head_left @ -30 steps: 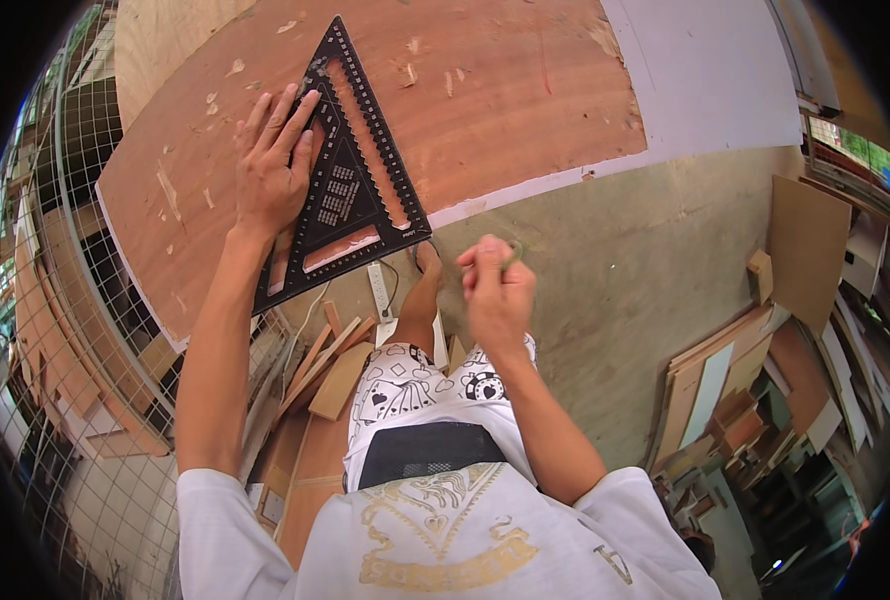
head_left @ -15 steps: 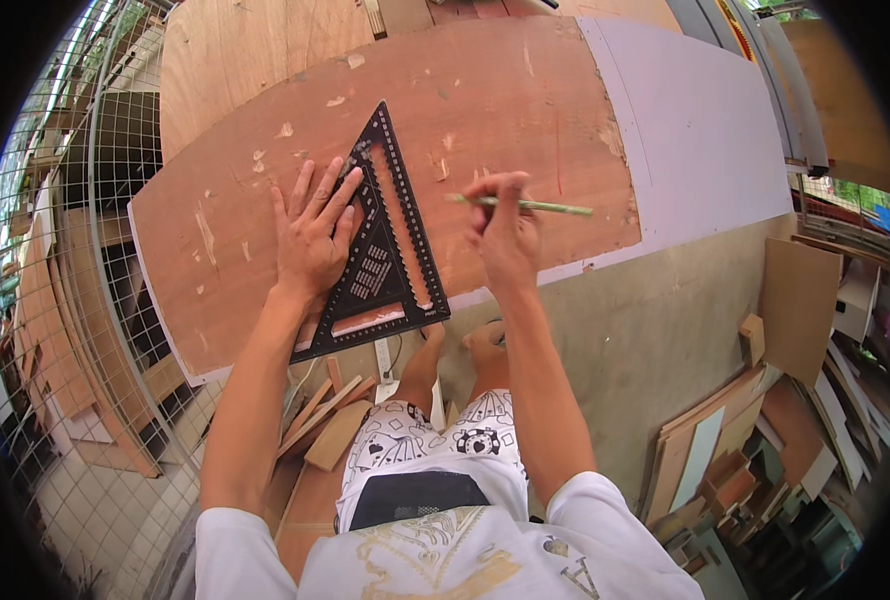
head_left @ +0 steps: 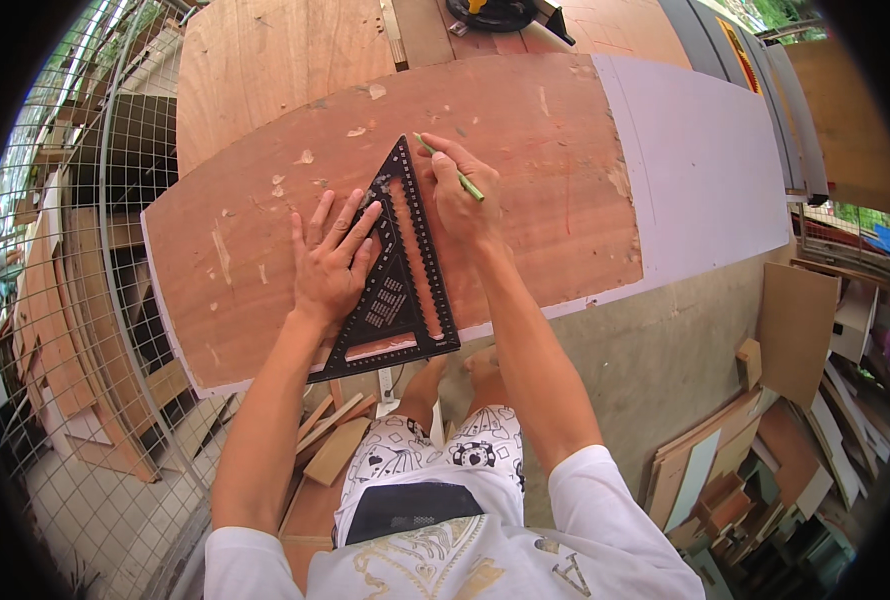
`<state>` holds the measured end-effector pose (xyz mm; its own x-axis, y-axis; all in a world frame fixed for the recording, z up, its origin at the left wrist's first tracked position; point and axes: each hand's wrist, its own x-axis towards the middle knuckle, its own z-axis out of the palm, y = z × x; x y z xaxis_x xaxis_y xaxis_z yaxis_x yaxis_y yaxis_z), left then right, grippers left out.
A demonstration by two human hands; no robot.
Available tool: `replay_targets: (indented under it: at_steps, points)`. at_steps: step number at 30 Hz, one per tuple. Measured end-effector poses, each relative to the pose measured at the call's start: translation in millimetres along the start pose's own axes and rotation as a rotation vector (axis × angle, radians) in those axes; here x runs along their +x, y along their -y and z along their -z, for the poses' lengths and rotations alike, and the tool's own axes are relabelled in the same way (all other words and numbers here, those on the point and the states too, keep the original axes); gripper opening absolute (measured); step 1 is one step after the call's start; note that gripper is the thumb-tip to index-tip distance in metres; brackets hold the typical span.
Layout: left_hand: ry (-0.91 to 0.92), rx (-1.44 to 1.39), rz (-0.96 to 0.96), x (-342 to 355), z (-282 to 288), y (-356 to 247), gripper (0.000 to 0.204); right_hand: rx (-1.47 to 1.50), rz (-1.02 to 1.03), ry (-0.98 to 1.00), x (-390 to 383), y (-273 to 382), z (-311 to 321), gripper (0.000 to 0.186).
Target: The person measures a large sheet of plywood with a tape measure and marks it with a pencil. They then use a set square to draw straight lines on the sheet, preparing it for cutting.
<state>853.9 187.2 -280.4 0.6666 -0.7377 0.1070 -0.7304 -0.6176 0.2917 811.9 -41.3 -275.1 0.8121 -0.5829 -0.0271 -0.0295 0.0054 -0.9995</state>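
My left hand (head_left: 333, 265) lies with its fingers spread, pressing on the slanted edge of a black triangular speed square (head_left: 389, 290) and on the reddish plywood board (head_left: 545, 210) beneath. The square sits flat, one side along the board's near edge, its tip pointing away from me. Pinched in my right hand (head_left: 465, 195) is a green pencil (head_left: 474, 189). Its point is at the board's surface just right of the square's tip; whether it touches cannot be made out. Part of the pencil is hidden by my fingers.
A pale lilac sheet (head_left: 705, 160) shows under the board, jutting out at the right. Beyond lie a lighter plywood panel (head_left: 275, 70) and a dark round tool base (head_left: 495, 12). Wire mesh (head_left: 115, 250) stands at left. Board offcuts (head_left: 715, 450) lean at lower right.
My right hand has moved left and away from me, bringing the pencil to the square's tip. My left hand stays on the square. The view has shifted, showing more beyond the board.
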Motion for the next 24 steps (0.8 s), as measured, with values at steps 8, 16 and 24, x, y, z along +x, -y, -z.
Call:
replay_targets:
  at_steps: [8, 16, 24]
  points:
    - [-0.002, -0.038, -0.002, 0.4, 0.9, -1.2, 0.050, 0.042, 0.048, 0.011, -0.9, -2.8, -4.8, 0.032]
    - [-0.024, -0.042, -0.012, -0.9, -2.5, 0.4, 0.051, -0.008, 0.000, 0.049, -0.2, 12.6, -2.2, 0.034]
    - [-0.034, -0.024, -0.026, -2.8, -4.9, 0.1, 0.051, -0.097, 0.000, 0.073, -11.5, 21.9, 6.9, 0.034]
